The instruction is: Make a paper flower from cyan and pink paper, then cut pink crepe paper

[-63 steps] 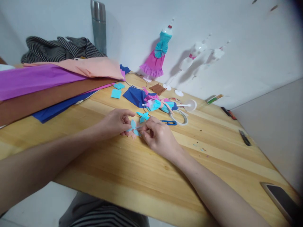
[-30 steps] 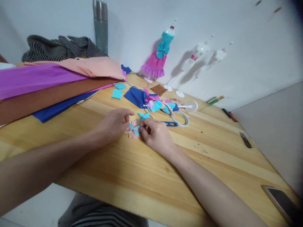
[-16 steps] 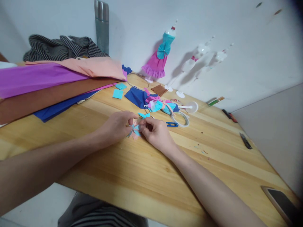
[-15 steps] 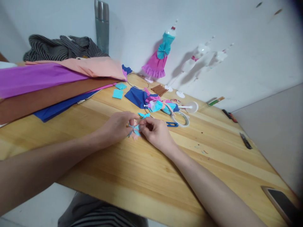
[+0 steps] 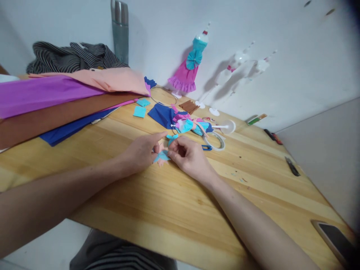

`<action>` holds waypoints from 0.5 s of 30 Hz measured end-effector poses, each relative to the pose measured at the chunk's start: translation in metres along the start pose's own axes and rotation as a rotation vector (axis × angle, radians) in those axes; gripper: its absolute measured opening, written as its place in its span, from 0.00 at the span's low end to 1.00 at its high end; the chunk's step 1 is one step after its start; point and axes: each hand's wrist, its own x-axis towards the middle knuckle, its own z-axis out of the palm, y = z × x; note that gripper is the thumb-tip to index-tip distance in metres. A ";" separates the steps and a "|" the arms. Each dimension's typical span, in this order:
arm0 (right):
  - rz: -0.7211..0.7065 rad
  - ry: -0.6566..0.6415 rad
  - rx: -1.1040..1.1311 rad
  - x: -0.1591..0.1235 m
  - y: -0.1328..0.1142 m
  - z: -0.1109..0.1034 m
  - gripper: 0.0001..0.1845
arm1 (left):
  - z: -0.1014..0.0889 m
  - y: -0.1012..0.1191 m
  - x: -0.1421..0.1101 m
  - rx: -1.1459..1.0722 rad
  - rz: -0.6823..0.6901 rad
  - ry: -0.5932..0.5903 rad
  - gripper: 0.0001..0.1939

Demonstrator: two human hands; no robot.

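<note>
Light-blue paper petals (image 5: pixel 162 155) — between left hand (image 5: pixel 143 150) and right hand (image 5: pixel 187 153).

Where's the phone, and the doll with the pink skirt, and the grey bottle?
Phone (image 5: pixel 333 236), head view: on its dark screen.
Doll with the pink skirt (image 5: pixel 184 77), head view: on the skirt.
Grey bottle (image 5: pixel 120 41), head view: on its body.

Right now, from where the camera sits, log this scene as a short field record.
left hand: fingers at the left edge of the light-blue paper petals; grip unclear
right hand: fingers bent in at the petals' right edge; grip unclear
under petals: peach paper cutout
just beyond: turquoise paper cutout, partly hidden
behind: white tape roll, miniature dress form in turquoise top and pink skirt
far right: black-handled cutter, dark-screened phone
</note>
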 end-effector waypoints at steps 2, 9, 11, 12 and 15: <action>-0.058 -0.071 -0.067 -0.004 -0.003 -0.005 0.06 | -0.001 0.002 0.000 -0.001 -0.019 -0.010 0.34; -0.101 -0.153 -0.184 -0.008 -0.002 -0.003 0.07 | -0.002 0.001 0.001 -0.031 -0.014 -0.018 0.33; -0.091 -0.134 -0.169 -0.007 -0.001 -0.002 0.08 | -0.002 0.000 0.000 -0.036 -0.005 -0.019 0.33; -0.084 -0.129 -0.161 -0.006 -0.001 -0.001 0.08 | -0.002 0.000 0.000 -0.034 -0.005 -0.018 0.33; -0.064 -0.123 -0.136 -0.005 -0.001 -0.001 0.09 | -0.002 0.000 0.000 -0.007 -0.015 -0.013 0.34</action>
